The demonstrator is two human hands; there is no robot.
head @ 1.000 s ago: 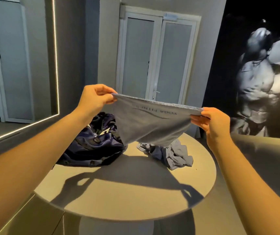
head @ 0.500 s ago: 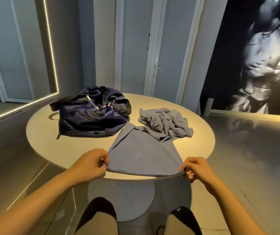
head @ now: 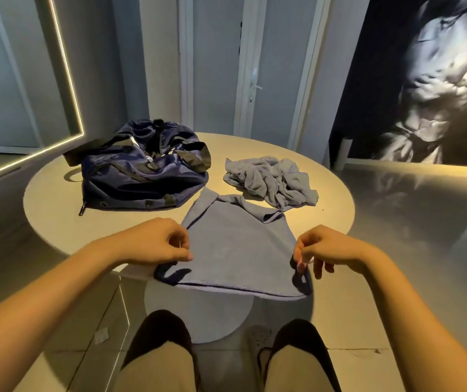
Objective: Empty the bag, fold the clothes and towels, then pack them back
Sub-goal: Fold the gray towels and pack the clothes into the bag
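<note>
A blue-grey towel (head: 235, 250) lies flat on the round beige table (head: 57, 210), its near hem hanging over the front edge and its far corners folded in. My left hand (head: 156, 244) sits at the towel's near left edge with curled fingers and pinches the cloth by the thumb. My right hand (head: 319, 247) pinches the near right corner with its fingertips pointing down. A crumpled blue-grey cloth (head: 271, 179) lies behind the towel on the right. The dark navy duffel bag (head: 141, 171) slumps at the back left, its top open.
The table stands on a round pedestal base (head: 198, 315) on a tiled floor. My legs and a shoe (head: 257, 338) show below the table's front edge. Double doors (head: 249, 66) stand behind the table, a lit mirror frame (head: 65, 66) to the left, a dark mural (head: 438, 80) to the right.
The towel, held up in the air a second ago, has been laid flat on the table. Both hands came down to its near corners and the view tilted down.
</note>
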